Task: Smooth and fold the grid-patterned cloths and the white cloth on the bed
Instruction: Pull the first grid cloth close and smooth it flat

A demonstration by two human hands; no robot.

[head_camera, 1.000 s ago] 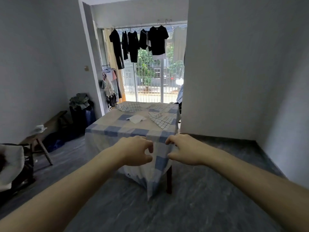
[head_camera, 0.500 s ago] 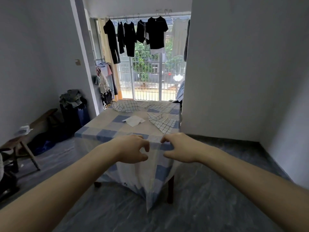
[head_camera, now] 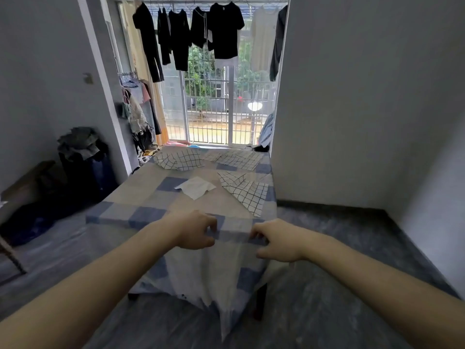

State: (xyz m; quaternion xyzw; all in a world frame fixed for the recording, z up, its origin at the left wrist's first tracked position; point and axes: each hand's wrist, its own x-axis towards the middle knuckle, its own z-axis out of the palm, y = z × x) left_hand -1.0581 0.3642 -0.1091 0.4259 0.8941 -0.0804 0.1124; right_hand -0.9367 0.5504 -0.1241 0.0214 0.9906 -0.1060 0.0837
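The bed (head_camera: pixel 141 197), draped in a blue-checked sheet (head_camera: pixel 226 273), runs lengthwise away from the person toward the window. Three grid-patterned cloths lie on it: two at the far end (head_camera: pixel 180 159) (head_camera: pixel 235 158), one nearer on the right (head_camera: pixel 245 191), its long axis slanting toward the right hand (head_camera: pixel 275 241). The white cloth (head_camera: pixel 196 187) lies mid-bed, more in line with the left hand (head_camera: pixel 198 231). Both hands sit at the near edge, fingers curled and pinching the sheet; every cloth lies beyond them.

small white cloth (head_camera: pixel 195 187) lying crumpled mid-bed. black-on-white grid-patterned cloth (head_camera: pixel 245 191) just right of it, flat-ish, skewed. two more grid-patterned cloths at far end: left one (head_camera: pixel 179 159) rumpled, right one (head_camera: pixel 235 157) spread flat.
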